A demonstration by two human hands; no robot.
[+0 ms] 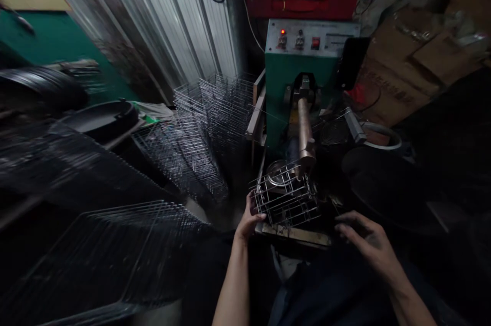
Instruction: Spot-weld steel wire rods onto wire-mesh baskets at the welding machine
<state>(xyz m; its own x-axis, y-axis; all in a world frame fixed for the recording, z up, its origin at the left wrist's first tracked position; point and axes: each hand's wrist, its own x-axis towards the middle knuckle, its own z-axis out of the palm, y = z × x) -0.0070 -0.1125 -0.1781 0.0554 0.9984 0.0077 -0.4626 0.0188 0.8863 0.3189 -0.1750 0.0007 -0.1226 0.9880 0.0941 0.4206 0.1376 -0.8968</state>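
Note:
A small wire rack (287,195) made of crossed metal rods is tilted below the copper-coloured arm (306,129) of a green machine (278,86). My left hand (250,218) is closed on the rack's left edge, thumb in front and fingers behind. To the right of the rack, and apart from it, my right hand (366,239) is closed in a pinch with thumb and forefinger close together. A faint thin line, perhaps a wire, rises by those fingertips; what they hold is too dark to make out. A round metal piece (282,172) shows behind the rack's rods.
Stacked wire grids (203,132) stand left of the machine. A larger wire frame (126,254) lies at the lower left. The machine's control panel (312,37) has a lit red lamp. Cardboard boxes (399,80) are piled at the right, near a phone-like dark slab (351,63).

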